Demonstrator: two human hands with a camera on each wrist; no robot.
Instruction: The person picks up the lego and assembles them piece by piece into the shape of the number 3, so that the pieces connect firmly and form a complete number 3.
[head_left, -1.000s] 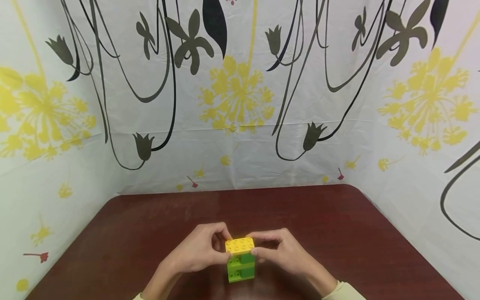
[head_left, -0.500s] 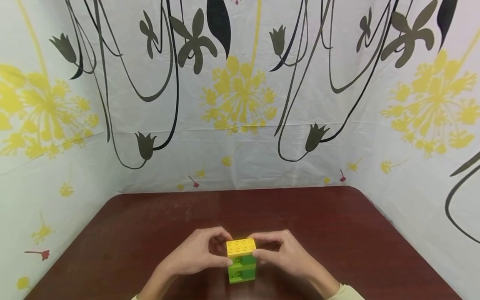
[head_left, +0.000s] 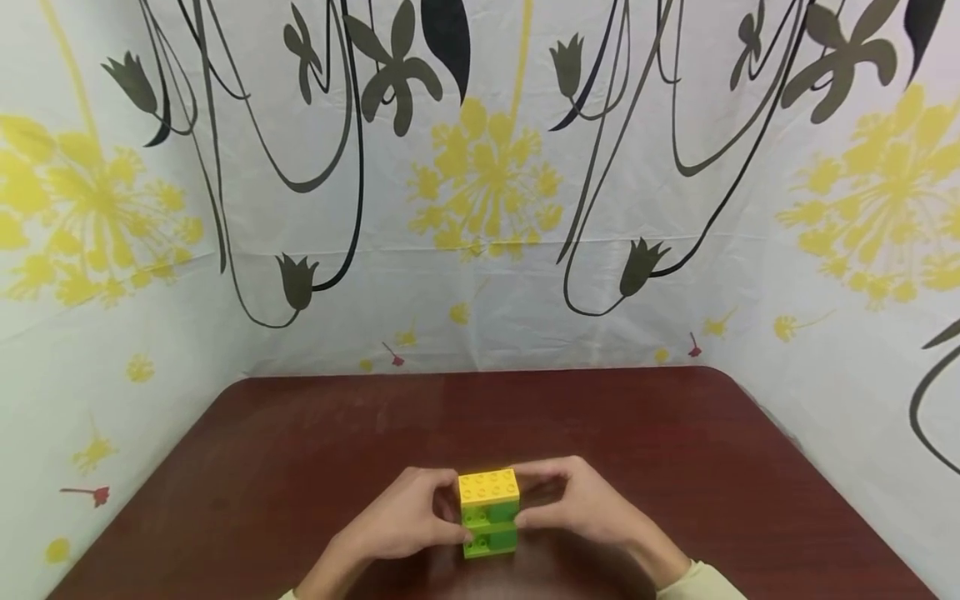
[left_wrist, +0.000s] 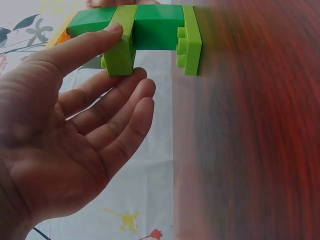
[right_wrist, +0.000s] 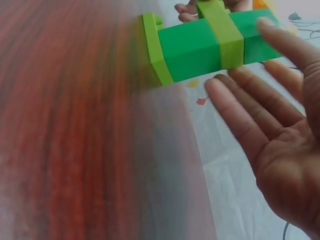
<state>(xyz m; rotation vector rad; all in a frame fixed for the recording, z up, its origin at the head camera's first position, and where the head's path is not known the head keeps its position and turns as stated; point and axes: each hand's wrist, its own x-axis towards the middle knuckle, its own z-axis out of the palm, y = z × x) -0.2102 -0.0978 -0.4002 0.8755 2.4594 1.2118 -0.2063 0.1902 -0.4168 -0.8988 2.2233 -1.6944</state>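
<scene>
A small tower of toy building bricks (head_left: 490, 515) stands on the table: a yellow brick (head_left: 488, 486) on top, dark green bricks (left_wrist: 159, 27) below it, with light green plates (right_wrist: 226, 40) at mid-height and at the base. From its left side my left hand (head_left: 401, 517) pinches the tower. Its thumb lies on the middle light green plate and its fingers reach round the back. My right hand (head_left: 585, 508) holds the opposite side, the thumb by the upper dark green brick, the index finger behind near the top. In the head view the tower hides some fingertips.
The reddish-brown table (head_left: 337, 425) has rounded far corners. A pale cloth (head_left: 465, 333) printed with yellow flowers and dark stems hangs round its back and sides. Light yellow sleeves (head_left: 701, 583) show at the wrists.
Both thumbs have slid down the tower from the yellow brick: the left to the middle light green plate, the right to the upper dark green brick. The head view has shifted slightly.
</scene>
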